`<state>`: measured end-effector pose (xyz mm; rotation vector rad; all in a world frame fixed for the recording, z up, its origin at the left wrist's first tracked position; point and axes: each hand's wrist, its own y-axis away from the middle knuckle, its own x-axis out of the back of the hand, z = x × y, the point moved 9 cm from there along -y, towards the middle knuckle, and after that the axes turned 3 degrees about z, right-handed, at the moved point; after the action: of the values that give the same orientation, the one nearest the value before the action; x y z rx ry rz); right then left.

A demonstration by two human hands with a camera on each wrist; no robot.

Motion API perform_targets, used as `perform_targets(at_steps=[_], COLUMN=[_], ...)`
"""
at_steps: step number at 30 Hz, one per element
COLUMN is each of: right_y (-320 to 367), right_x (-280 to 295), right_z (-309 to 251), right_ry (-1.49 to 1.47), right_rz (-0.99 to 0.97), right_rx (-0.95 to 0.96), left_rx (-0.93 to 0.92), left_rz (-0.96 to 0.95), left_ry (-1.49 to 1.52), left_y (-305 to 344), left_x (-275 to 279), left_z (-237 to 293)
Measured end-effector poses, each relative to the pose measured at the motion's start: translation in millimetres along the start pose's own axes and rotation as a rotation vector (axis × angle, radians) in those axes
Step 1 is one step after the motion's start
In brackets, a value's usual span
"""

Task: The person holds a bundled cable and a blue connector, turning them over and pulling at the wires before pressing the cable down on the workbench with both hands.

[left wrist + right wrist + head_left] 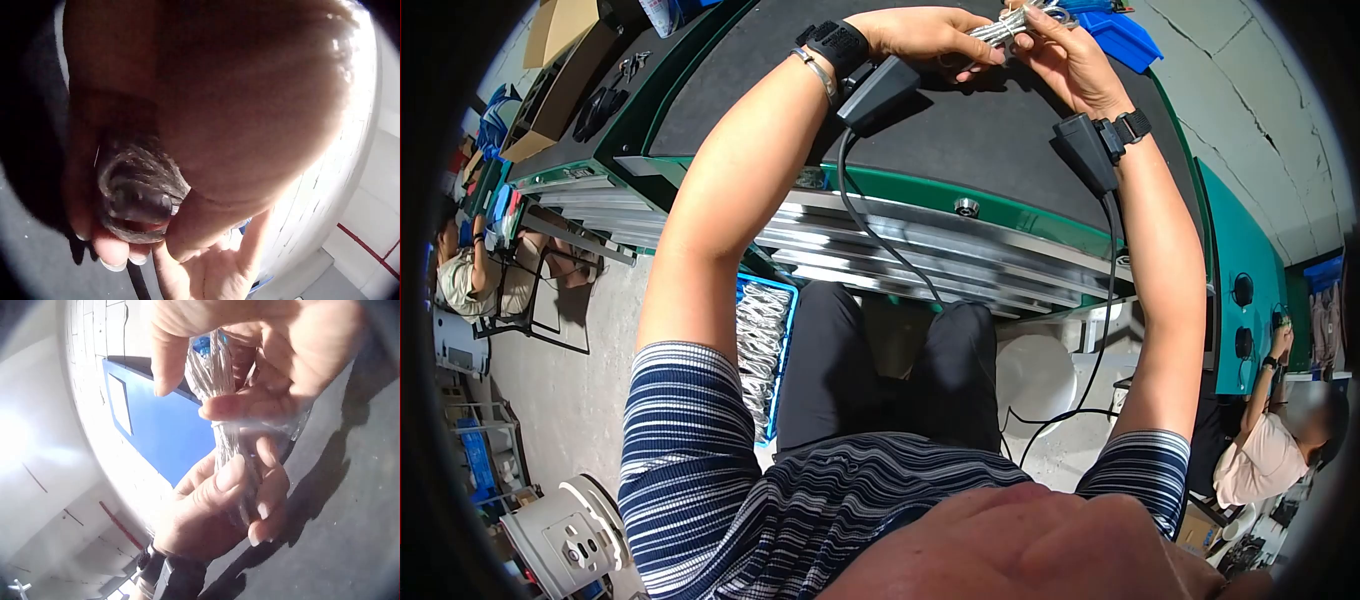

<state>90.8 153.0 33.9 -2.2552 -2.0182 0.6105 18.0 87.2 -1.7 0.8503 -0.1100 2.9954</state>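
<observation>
A bundle of clear, silvery cable point(998, 30) is held above the dark mat at the far side of the bench. My left hand point(920, 35) grips one end, with thumb and fingers closed round it. At the bundle's middle, my right hand point(1080, 70) pinches the strands beside a thin clear band. In the right wrist view the cable strands point(209, 372) fan upward past the right fingers, while the left thumb point(230, 475) presses on the lower part. The left wrist view shows the bundle's looped end point(147, 172) in shadow under the left hand.
A blue bin point(1120, 40) stands at the bench's far right. Beside my left leg is a blue crate point(793, 310) full of similar cable bundles. Black camera leads point(870, 225) hang from both wrists over the bench edge. Other people sit at both sides.
</observation>
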Motion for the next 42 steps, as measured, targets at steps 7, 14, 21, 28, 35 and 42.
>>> perform_targets(at_steps=[7, 14, 21, 28, 35, 42], right_y=[-5.9, -1.2, -2.9, -3.9, -4.0, -10.6], right_x=[7.7, 10.6, 1.9, 4.2, 6.0, 23.7], right_z=[1.0, 2.7, -2.7, -1.9, -3.6, 4.5], right_ry=[0.053, -0.044, 0.020, 0.057, 0.097, 0.137], right_rz=[0.011, 0.080, -0.018, 0.011, 0.034, 0.097], right_rx=[0.042, -0.010, 0.060, 0.068, 0.091, 0.085], left_rx=[-0.097, -0.015, -0.036, -0.090, -0.086, -0.019], left_rz=[-0.108, -0.079, 0.037, -0.060, -0.134, 0.013], left_ry=[0.347, 0.459, 0.362, 0.500, 0.625, 0.296], left_y=[5.9, 5.7, 4.1, -1.6, 2.8, -7.5], left_x=[-10.5, -11.5, -4.7, -9.7, -17.4, -1.9], left_z=[19.2, 15.0, 18.3, 15.0, 23.2, 2.5])
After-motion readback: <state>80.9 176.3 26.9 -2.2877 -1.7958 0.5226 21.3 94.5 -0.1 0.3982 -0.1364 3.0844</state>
